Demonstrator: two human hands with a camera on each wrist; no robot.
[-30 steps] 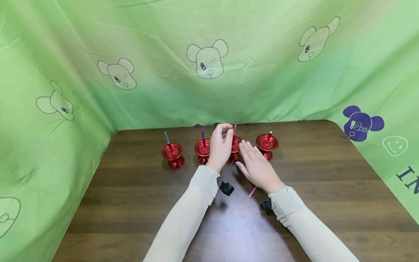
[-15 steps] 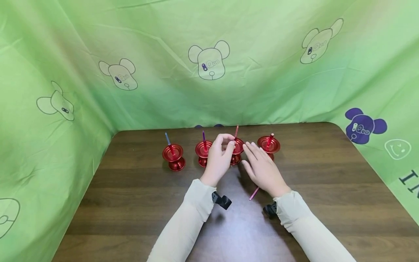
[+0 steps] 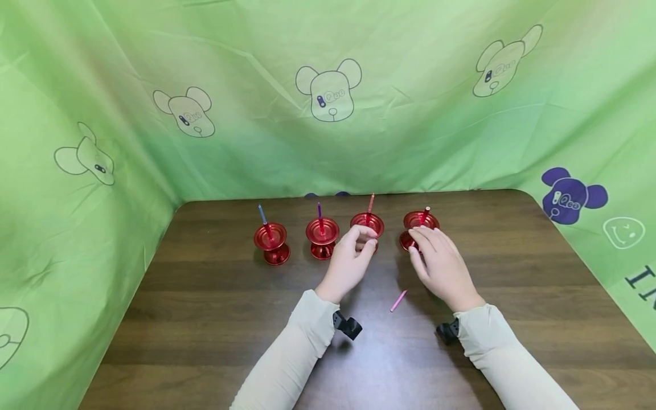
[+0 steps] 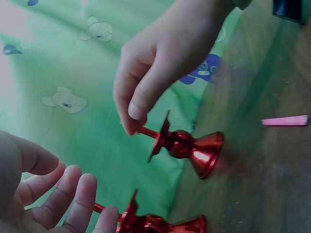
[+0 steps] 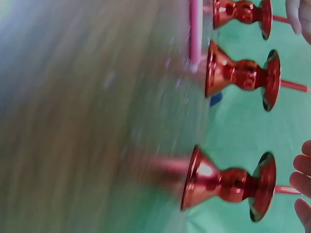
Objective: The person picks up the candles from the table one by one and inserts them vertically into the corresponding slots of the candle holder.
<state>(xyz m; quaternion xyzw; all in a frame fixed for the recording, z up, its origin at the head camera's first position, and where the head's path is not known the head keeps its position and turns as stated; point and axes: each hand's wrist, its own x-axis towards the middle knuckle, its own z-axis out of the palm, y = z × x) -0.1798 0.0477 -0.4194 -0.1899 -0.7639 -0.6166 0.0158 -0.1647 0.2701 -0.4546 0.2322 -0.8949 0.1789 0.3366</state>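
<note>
My left hand hovers just in front of the third red candle holder, fingers loosely bent with nothing between them; a thin reddish candle stands upright in that holder. Over at the right, my right hand overlaps the front of the rightmost red candle holder, its fingers relaxed near the dish. A short red tube with a pale top rises from this holder. In the left wrist view, the right fingertips appear right at the tube's end. A pink candle lies on the table between the forearms.
Further left stand two more red holders, one with a purple candle, the other with a blue candle. Behind the brown wooden table hangs a green printed cloth. A black wrist camera hangs below the left cuff.
Both hands have come away from the third holder: my left drew back toward me, my right moved rightward to the rightmost holder. The pink candle on the table is now fully uncovered.
</note>
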